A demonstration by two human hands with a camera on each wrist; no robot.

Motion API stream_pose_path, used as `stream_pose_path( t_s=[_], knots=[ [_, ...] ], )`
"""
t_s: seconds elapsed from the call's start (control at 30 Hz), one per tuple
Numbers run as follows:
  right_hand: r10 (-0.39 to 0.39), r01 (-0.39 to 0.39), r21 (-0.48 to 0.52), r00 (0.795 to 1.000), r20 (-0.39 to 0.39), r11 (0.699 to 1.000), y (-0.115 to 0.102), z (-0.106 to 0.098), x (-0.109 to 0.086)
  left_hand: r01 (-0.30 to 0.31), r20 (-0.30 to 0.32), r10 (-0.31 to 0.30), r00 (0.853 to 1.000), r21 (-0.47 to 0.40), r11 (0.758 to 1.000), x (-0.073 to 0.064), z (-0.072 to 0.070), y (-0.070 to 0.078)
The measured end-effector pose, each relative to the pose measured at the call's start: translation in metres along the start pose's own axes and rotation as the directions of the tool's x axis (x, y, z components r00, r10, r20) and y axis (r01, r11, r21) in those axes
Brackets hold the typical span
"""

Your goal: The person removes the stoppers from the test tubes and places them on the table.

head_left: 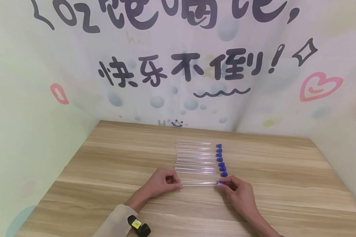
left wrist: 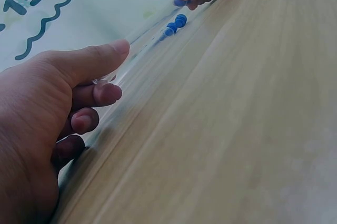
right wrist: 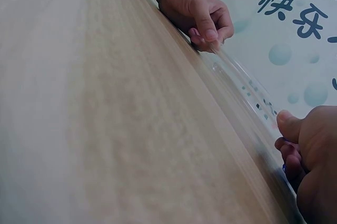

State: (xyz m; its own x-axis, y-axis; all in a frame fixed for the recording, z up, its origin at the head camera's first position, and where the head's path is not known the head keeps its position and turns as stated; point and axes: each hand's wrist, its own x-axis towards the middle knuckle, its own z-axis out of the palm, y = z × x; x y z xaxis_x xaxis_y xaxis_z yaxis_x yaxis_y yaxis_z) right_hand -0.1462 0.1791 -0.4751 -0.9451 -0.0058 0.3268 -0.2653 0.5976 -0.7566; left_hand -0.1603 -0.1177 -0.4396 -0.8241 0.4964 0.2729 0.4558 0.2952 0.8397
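Observation:
A clear test tube [head_left: 198, 183] lies level between the two hands, close above the table. My left hand [head_left: 158, 182] pinches its left end between thumb and fingers. At the other end, my right hand [head_left: 241, 193] pinches a blue stopper [head_left: 221, 181] at the tube's mouth; how deep it sits is hidden by the fingers. In the left wrist view the same blue stopper [left wrist: 180, 2] shows under the right fingertips. The right wrist view has the tube [right wrist: 245, 79] running between both hands.
Beyond the held tube, several clear test tubes [head_left: 194, 161] lie side by side on the wooden table [head_left: 106, 158]. A column of several blue stoppers [head_left: 220, 159] lines their right ends. Behind the table hangs a printed white cloth [head_left: 154, 112]. A black strap [head_left: 139, 226] is on the left sleeve.

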Motion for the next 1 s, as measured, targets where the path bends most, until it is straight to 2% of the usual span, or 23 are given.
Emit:
stream_pose_path(
  t_s=[0.07,0.3,0.57,1.0],
  knots=[
    [0.002,-0.002,0.005,1.0,0.001,1.0,0.0,0.0,0.0,0.004,0.001,-0.004,1.0,0.0,1.0,0.0,0.0,-0.001],
    [0.0,-0.001,0.03,1.0,0.023,1.0,0.003,0.0,0.0,0.077,-0.033,-0.076,0.997,0.022,0.997,0.002,0.009,-0.035],
    [-0.022,0.018,0.068,0.998,0.058,0.998,0.006,0.0,0.001,0.105,-0.102,-0.099,0.99,0.048,0.993,0.002,0.008,-0.038],
    [-0.033,0.027,0.088,0.997,0.076,0.996,0.005,-0.001,0.001,0.125,-0.107,-0.119,0.987,0.047,0.991,0.002,0.009,-0.039]
  ],
)
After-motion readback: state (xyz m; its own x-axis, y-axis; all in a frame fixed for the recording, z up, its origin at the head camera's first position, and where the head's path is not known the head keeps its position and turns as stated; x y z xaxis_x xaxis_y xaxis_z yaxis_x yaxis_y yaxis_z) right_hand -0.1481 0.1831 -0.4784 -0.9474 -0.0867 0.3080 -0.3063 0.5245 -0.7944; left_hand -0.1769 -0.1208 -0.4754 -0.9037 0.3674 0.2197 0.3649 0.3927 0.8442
